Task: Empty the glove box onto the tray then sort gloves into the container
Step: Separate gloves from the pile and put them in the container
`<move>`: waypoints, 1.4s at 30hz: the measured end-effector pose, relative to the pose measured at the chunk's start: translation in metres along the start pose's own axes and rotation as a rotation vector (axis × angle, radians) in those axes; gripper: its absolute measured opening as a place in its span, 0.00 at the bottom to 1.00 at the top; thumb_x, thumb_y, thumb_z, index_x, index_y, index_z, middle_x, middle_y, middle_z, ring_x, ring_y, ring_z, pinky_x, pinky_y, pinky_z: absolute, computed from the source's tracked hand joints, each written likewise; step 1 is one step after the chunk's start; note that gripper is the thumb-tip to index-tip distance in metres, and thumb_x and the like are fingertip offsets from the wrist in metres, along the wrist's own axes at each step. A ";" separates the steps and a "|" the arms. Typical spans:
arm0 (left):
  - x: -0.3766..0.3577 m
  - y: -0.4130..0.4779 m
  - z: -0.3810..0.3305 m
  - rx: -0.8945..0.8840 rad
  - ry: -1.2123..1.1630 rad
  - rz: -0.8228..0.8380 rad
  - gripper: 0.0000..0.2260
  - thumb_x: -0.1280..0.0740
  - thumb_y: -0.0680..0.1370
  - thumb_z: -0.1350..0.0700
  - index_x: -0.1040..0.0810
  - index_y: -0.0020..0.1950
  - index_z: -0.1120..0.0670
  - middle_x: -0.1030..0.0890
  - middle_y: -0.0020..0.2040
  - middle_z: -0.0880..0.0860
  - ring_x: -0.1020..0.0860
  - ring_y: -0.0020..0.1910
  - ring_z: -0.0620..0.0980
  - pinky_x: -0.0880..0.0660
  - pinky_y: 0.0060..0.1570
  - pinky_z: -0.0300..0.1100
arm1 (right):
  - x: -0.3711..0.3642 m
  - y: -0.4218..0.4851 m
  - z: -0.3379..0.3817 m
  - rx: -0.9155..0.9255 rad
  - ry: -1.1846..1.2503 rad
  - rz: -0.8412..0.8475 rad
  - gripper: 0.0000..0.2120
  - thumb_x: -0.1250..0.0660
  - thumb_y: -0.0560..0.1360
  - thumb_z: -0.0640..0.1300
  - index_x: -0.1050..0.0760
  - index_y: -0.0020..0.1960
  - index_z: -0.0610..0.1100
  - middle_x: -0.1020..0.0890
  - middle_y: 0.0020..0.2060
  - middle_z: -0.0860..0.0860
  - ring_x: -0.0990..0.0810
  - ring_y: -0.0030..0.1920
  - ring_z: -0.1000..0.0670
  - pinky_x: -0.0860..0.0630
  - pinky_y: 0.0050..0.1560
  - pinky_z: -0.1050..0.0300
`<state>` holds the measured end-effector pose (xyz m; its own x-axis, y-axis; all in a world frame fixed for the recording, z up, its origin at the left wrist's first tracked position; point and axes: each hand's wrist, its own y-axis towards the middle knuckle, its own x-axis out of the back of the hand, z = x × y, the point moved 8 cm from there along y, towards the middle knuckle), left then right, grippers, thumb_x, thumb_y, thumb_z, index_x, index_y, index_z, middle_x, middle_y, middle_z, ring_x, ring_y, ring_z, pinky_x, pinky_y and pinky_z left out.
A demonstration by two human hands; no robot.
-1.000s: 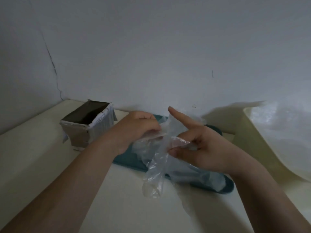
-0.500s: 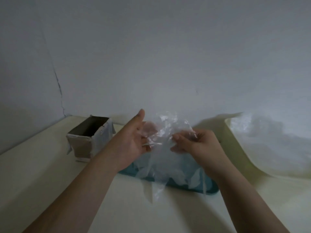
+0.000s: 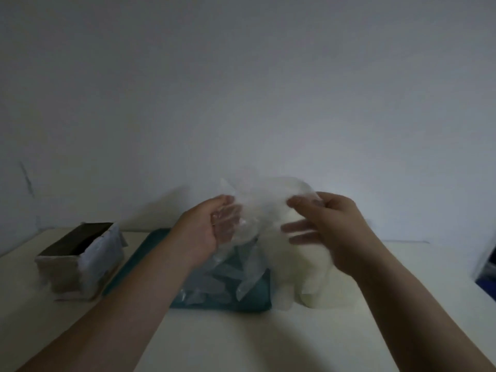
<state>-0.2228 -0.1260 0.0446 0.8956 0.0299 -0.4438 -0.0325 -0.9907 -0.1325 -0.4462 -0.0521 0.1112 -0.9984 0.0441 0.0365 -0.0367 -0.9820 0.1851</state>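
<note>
Glove box (image 3: 80, 260): it sits open at the far left. The inside looks dark and I see no gloves in it, so I think it is empty.
Tray (image 3: 139, 260): the teal tray lies in the middle, just beside the box. A pile of clear gloves (image 3: 214, 280) lies on it.
Lifted glove (image 3: 260, 208): one clear glove is up in the air above the tray, spread between the two hands.
Left hand (image 3: 204, 234): the thumb is in front and the fingers are behind the thin plastic. It pinches the glove's left side.
Right hand (image 3: 332, 232): it is at the glove's right side, but it is blurry. I cannot tell if it grips the glove or only touches it.
Container (image 3: 322, 294): the cream tub stands just right of the tray, behind the lifted glove. It is too blurry to see what is inside.
Done: tipping the box out looks finished.
Left to do: this glove is not in the tub yet, and the pile waits on the tray. Most of the sorting is to come.
</note>
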 end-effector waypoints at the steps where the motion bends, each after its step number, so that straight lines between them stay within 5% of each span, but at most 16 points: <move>1: -0.006 0.002 -0.001 0.000 0.010 -0.013 0.07 0.30 0.81 0.57 0.16 0.46 0.57 0.14 0.44 0.54 0.15 0.35 0.50 0.21 0.39 0.46 | 0.018 0.001 0.006 0.003 -0.010 -0.019 0.07 0.30 0.80 0.42 0.18 0.54 0.39 0.13 0.48 0.46 0.12 0.42 0.40 0.14 0.42 0.44; 5: -0.018 0.003 -0.019 -0.154 0.240 -0.092 0.04 0.28 0.78 0.60 0.17 0.46 0.60 0.14 0.42 0.60 0.16 0.37 0.58 0.22 0.50 0.58 | 0.065 0.027 0.008 -0.029 -0.167 -0.062 0.09 0.30 0.81 0.45 0.19 0.53 0.39 0.12 0.43 0.43 0.14 0.34 0.43 0.19 0.34 0.52; 11: -0.040 -0.031 -0.069 -0.446 0.763 -0.071 0.06 0.33 0.83 0.57 0.16 0.51 0.55 0.12 0.43 0.54 0.14 0.37 0.54 0.19 0.35 0.46 | 0.085 0.092 -0.016 -0.007 -0.559 -0.147 0.10 0.33 0.80 0.44 0.18 0.46 0.38 0.13 0.37 0.42 0.20 0.24 0.48 0.27 0.24 0.60; 14: -0.064 -0.062 -0.094 -0.590 0.924 0.007 0.06 0.33 0.84 0.56 0.17 0.51 0.53 0.12 0.41 0.51 0.17 0.31 0.47 0.24 0.27 0.43 | 0.073 0.118 -0.031 0.022 -0.926 -0.126 0.13 0.33 0.80 0.50 0.19 0.41 0.44 0.14 0.36 0.48 0.16 0.33 0.47 0.21 0.35 0.57; 17: -0.097 -0.077 -0.097 -0.553 0.951 0.181 0.07 0.34 0.84 0.55 0.18 0.52 0.54 0.12 0.44 0.51 0.22 0.25 0.52 0.30 0.25 0.41 | 0.068 0.131 -0.049 0.021 -1.117 -0.107 0.13 0.33 0.79 0.53 0.21 0.41 0.46 0.18 0.38 0.51 0.18 0.41 0.47 0.26 0.39 0.57; 22: -0.158 -0.058 -0.086 -0.510 0.732 0.424 0.10 0.39 0.86 0.56 0.21 0.52 0.59 0.12 0.52 0.55 0.31 0.19 0.44 0.34 0.20 0.35 | 0.072 0.131 -0.065 0.004 -1.120 -0.045 0.07 0.30 0.75 0.48 0.20 0.51 0.49 0.17 0.48 0.50 0.20 0.44 0.48 0.24 0.43 0.57; 25: -0.180 -0.015 -0.069 -0.441 0.598 0.410 0.09 0.38 0.86 0.55 0.21 0.54 0.57 0.12 0.54 0.55 0.35 0.21 0.44 0.34 0.21 0.33 | 0.094 0.126 -0.044 0.032 -0.920 -0.104 0.16 0.32 0.75 0.37 0.21 0.61 0.46 0.16 0.51 0.46 0.20 0.36 0.50 0.22 0.32 0.60; 27: -0.184 0.019 -0.047 -0.394 0.595 0.345 0.08 0.36 0.86 0.53 0.19 0.55 0.55 0.12 0.52 0.52 0.30 0.28 0.50 0.28 0.31 0.38 | 0.119 0.116 -0.031 0.027 -0.711 -0.181 0.20 0.29 0.75 0.36 0.22 0.65 0.47 0.16 0.50 0.45 0.17 0.35 0.48 0.21 0.29 0.57; 30: -0.176 0.059 -0.007 -0.396 0.797 0.185 0.09 0.33 0.84 0.51 0.16 0.50 0.53 0.13 0.46 0.60 0.27 0.33 0.53 0.29 0.36 0.45 | 0.152 0.099 -0.010 0.105 -0.747 -0.304 0.24 0.27 0.77 0.47 0.27 0.72 0.48 0.19 0.59 0.47 0.18 0.47 0.48 0.21 0.46 0.56; 34: -0.167 0.082 0.038 -0.390 1.000 0.119 0.06 0.32 0.81 0.57 0.20 0.44 0.51 0.16 0.41 0.53 0.18 0.29 0.48 0.26 0.28 0.38 | 0.161 0.078 0.020 0.263 -0.743 -0.400 0.17 0.36 0.81 0.41 0.24 0.69 0.49 0.20 0.63 0.50 0.19 0.53 0.52 0.25 0.54 0.58; 36: -0.166 0.085 0.048 -0.407 1.164 0.092 0.03 0.30 0.79 0.57 0.21 0.46 0.49 0.17 0.46 0.50 0.16 0.39 0.49 0.19 0.38 0.41 | 0.136 0.073 0.027 0.299 -0.783 -0.275 0.15 0.37 0.82 0.42 0.22 0.67 0.50 0.20 0.64 0.53 0.20 0.57 0.54 0.25 0.57 0.60; 38: -0.170 0.083 0.048 -0.442 1.281 0.059 0.04 0.29 0.77 0.56 0.23 0.48 0.49 0.20 0.47 0.48 0.20 0.44 0.49 0.22 0.42 0.41 | 0.096 0.071 0.017 0.229 -0.875 -0.045 0.17 0.38 0.83 0.44 0.24 0.71 0.50 0.22 0.69 0.52 0.23 0.67 0.51 0.29 0.63 0.61; 42: -0.160 0.079 0.034 -0.486 1.169 0.010 0.09 0.31 0.76 0.60 0.22 0.56 0.54 0.20 0.52 0.52 0.24 0.48 0.50 0.27 0.45 0.42 | 0.036 0.071 -0.037 -0.106 -0.974 0.298 0.26 0.42 0.84 0.42 0.41 0.82 0.50 0.32 0.78 0.46 0.29 0.74 0.44 0.32 0.60 0.58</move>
<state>-0.3841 -0.2047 0.0749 0.7608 0.1333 0.6352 -0.0975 -0.9441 0.3149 -0.4866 -0.1269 0.0891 -0.4996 -0.1211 0.8577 0.1561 -0.9866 -0.0484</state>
